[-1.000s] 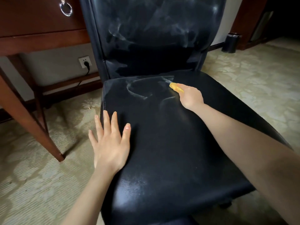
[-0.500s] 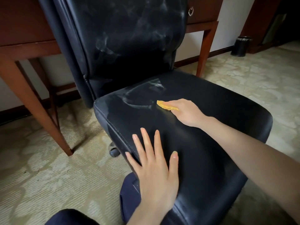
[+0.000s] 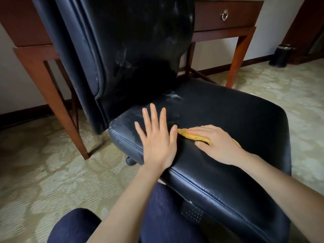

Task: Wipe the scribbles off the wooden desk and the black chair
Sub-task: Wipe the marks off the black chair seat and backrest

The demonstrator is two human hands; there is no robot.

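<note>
The black leather chair (image 3: 236, 123) fills the middle of the view, its seat toward me. Faint whitish scribbles (image 3: 172, 97) show at the back of the seat, and more (image 3: 124, 62) mark the backrest. My left hand (image 3: 157, 139) lies flat with fingers spread on the seat's left front part. My right hand (image 3: 215, 142) presses a yellow cloth (image 3: 188, 135) flat on the seat, right beside my left thumb. The wooden desk (image 3: 226, 35) stands behind the chair.
A desk drawer with a ring pull (image 3: 224, 15) is at the upper right. Desk legs (image 3: 57, 109) stand left of the chair. A black bin (image 3: 281, 56) sits by the far wall on the patterned carpet (image 3: 43, 172). My knees in dark trousers (image 3: 156, 223) are below.
The chair has turned and sits closer to me. My right hand has drawn the cloth toward the seat's front, and the large scribble in the seat's middle is gone. My left hand now rests beside the cloth.
</note>
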